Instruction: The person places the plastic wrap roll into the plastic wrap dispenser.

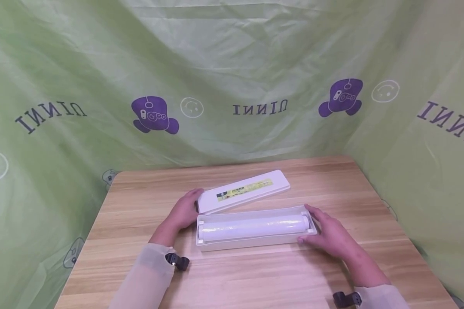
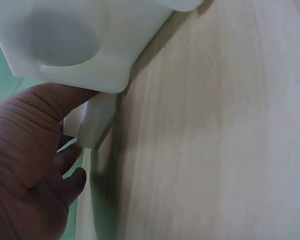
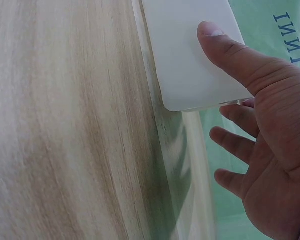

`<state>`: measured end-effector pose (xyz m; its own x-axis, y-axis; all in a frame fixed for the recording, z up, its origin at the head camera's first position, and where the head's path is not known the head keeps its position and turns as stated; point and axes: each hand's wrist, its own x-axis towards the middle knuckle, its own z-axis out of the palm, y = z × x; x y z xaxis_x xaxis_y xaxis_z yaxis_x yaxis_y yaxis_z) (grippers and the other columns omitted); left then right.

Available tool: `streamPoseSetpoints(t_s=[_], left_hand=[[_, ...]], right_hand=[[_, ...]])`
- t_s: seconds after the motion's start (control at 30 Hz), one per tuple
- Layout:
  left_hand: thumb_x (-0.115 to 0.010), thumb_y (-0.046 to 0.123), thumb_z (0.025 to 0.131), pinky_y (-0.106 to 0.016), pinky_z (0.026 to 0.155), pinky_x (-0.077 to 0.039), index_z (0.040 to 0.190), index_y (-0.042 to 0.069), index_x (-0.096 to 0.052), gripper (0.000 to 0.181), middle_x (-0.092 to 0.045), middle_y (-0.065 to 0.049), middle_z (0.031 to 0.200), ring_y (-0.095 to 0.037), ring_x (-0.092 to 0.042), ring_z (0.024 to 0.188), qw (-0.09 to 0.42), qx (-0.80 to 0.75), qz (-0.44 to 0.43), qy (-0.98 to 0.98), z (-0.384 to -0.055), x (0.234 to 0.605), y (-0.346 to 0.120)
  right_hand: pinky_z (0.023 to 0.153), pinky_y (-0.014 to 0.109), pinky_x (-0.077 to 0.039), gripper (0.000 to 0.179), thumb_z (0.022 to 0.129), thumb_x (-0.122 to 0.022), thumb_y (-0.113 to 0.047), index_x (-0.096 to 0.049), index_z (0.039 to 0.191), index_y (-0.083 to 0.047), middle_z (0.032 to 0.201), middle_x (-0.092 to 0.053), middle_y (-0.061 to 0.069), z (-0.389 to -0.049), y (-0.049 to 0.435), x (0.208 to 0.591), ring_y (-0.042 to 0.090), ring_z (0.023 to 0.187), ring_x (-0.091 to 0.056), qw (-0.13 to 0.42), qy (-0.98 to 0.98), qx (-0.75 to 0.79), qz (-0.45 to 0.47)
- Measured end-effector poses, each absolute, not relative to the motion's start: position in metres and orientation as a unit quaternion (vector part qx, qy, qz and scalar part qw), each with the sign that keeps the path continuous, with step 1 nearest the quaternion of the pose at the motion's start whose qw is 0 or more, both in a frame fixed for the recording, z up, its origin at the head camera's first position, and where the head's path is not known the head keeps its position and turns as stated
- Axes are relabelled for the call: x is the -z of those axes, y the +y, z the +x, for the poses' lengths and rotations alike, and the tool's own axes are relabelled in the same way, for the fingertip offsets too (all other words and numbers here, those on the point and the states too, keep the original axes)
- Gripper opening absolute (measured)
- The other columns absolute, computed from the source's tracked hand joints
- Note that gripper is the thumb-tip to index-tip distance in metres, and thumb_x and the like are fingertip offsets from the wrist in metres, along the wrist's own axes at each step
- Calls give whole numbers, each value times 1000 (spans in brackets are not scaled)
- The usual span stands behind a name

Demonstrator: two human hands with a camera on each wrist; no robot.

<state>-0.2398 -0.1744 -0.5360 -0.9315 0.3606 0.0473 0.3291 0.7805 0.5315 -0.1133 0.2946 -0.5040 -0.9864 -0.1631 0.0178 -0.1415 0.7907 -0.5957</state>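
An open white plastic box [image 1: 251, 244] stands on the wooden table, holding a roll of cling film [image 1: 251, 228] lengthwise. Behind it lies its white lid [image 1: 261, 177], angled, with a yellow-green label facing up. My left hand [image 1: 184, 210] grips the lid's left end; in the left wrist view the box's end [image 2: 115, 60] partly covers its thumb. At the box's right end, my right hand [image 1: 330, 235] holds on with the thumb on the near side and a fingertip at the far corner. The right wrist view shows that thumb [image 3: 225, 47] against the box wall.
The wood-grain table [image 1: 255, 279] extends under everything. Green fabric [image 1: 224, 51] printed with purple figures and lettering hangs behind the table and along both sides. Dark wrist cameras sit at the left cuff [image 1: 178, 261] and the right cuff [image 1: 346, 299].
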Motion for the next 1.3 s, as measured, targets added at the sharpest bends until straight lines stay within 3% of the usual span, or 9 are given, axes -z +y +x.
streamPoseSetpoints(t_s=[0.5, 1.3], left_hand=[[-90, 26, 76, -54, 123, -30, 156, -2, -41, 98, -43, -23, 158, -43, -39, 147, 53, -293, 157, 942, -239, 533, -167], [-94, 36, 74, -52, 119, -38, 148, -1, -53, 93, -56, -20, 149, -40, -50, 139, 30, -295, 154, 943, -241, 535, -169]], right_hand=[[110, 69, -39, 113, 72, -92, -51, -35, 160, -7, 148, -48, 35, -113, 294, 504, 57, 133, -48, 16, 946, 312, -81], [109, 69, -39, 112, 73, -92, -50, -35, 160, -8, 147, -49, 36, -113, 295, 506, 57, 131, -49, 11, 948, 306, -85]])
